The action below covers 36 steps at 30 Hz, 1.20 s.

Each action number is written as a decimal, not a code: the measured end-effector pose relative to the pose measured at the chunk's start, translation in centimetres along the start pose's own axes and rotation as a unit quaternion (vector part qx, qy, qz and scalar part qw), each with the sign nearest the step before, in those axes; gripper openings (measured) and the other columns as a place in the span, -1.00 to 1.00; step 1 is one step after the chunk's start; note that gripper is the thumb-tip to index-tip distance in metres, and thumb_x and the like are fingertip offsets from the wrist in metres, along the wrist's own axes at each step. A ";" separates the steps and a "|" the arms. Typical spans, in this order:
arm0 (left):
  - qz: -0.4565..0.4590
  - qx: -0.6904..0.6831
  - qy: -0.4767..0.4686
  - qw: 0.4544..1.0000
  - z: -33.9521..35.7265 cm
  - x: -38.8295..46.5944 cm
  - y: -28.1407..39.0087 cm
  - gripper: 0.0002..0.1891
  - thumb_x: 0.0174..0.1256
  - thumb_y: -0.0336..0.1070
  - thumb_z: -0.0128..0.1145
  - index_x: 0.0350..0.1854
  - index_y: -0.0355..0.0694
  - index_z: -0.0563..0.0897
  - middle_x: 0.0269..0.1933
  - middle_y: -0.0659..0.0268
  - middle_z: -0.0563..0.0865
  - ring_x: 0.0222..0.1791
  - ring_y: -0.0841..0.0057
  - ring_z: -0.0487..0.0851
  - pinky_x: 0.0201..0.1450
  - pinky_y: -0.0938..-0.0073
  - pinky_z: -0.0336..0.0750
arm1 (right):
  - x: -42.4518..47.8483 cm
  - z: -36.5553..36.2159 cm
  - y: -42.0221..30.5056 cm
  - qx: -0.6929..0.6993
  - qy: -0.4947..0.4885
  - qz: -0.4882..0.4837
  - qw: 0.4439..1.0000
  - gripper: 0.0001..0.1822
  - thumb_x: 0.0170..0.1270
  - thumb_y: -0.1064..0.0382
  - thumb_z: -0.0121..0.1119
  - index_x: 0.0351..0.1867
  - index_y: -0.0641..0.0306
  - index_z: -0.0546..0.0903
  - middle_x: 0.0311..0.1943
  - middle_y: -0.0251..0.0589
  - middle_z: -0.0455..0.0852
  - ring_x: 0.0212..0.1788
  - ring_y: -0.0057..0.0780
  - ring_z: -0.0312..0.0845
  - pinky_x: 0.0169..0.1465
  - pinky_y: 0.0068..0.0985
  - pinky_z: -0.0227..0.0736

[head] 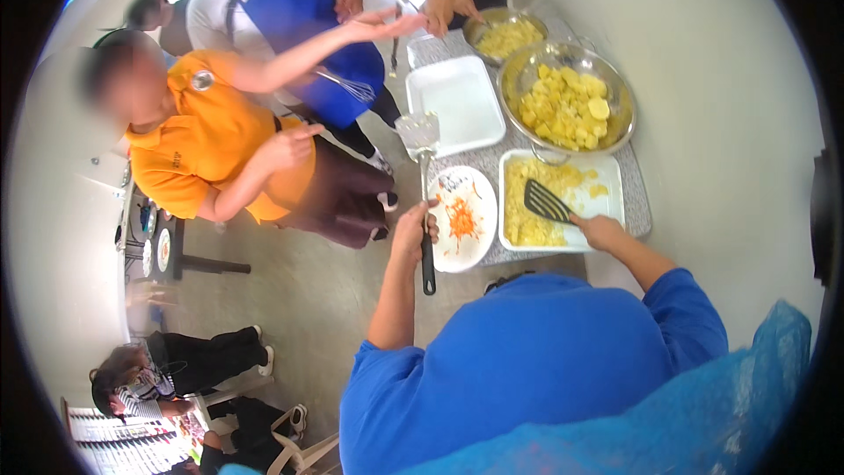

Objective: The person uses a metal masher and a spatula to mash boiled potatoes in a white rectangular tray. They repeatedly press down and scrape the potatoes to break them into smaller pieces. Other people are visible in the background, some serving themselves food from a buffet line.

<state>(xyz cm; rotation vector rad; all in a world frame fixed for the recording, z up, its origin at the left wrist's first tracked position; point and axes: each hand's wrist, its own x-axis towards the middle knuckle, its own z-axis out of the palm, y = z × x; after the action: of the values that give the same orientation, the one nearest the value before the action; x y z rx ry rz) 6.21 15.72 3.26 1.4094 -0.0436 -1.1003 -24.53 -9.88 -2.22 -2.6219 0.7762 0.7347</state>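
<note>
My left hand (412,234) grips the black handle of a potato masher or metal turner (422,138), whose pale, food-smeared head points away from me. Beside that hand is an oval white plate (484,237) with shredded orange food (463,218), likely carrot, on it. My right hand (601,232) holds a black slotted spatula (547,201) by its handle. The spatula's blade lies over yellow mashed potato (527,227) in a white rectangular tray (616,188). Behind this tray stands a large steel colander-like bowl (626,105) of yellow potato chunks (560,105).
A white tray (455,102) lies on the speckled tabletop (639,185). At the far end, another person's hands (448,6) reach by a metal bowl (471,33) of yellow food. A person in orange (217,132) stands left, arm extended toward the table. A wall (719,112) borders the right.
</note>
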 end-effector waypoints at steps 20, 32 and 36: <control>0.004 -0.008 -0.015 1.000 1.1 -2.0 -0.6 -0.66 0.44 -0.15 -0.15 0.03 -0.32 0.47 -0.55 0.47 0.39 -0.64 0.71 0.36 -0.64 0.68 0.29 | -6.9 -0.4 1.9 0.105 0.250 0.006 0.962 -0.68 0.07 0.31 0.19 -0.07 0.10 0.60 -0.37 -0.07 0.62 -0.29 -0.11 0.55 -0.21 -0.25 0.43; 0.016 0.014 -0.038 0.999 2.7 -2.8 -0.7 -0.71 0.42 -0.19 -0.15 -0.02 -0.28 0.49 -0.56 0.49 0.40 -0.64 0.72 0.36 -0.64 0.68 0.29 | -6.9 -1.7 -3.2 0.570 0.148 -0.064 0.805 -0.75 0.25 0.30 0.09 -0.08 0.36 0.57 -0.58 -0.42 0.46 -0.63 -0.72 0.34 -0.54 -0.68 0.27; 0.003 0.013 -0.037 0.999 2.8 -3.4 -0.8 -0.71 0.42 -0.19 -0.15 -0.02 -0.27 0.50 -0.56 0.50 0.39 -0.65 0.74 0.34 -0.64 0.70 0.29 | -7.4 -2.6 -4.8 0.586 0.119 -0.089 0.797 -0.76 0.29 0.28 0.03 -0.10 0.36 0.56 -0.59 -0.40 0.45 -0.65 -0.72 0.33 -0.58 -0.69 0.28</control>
<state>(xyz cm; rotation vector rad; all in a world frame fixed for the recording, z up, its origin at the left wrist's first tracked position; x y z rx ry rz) 2.20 15.85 5.23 1.3912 -0.1160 -1.1493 -26.14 -4.03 4.74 -1.5749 0.6884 -0.1755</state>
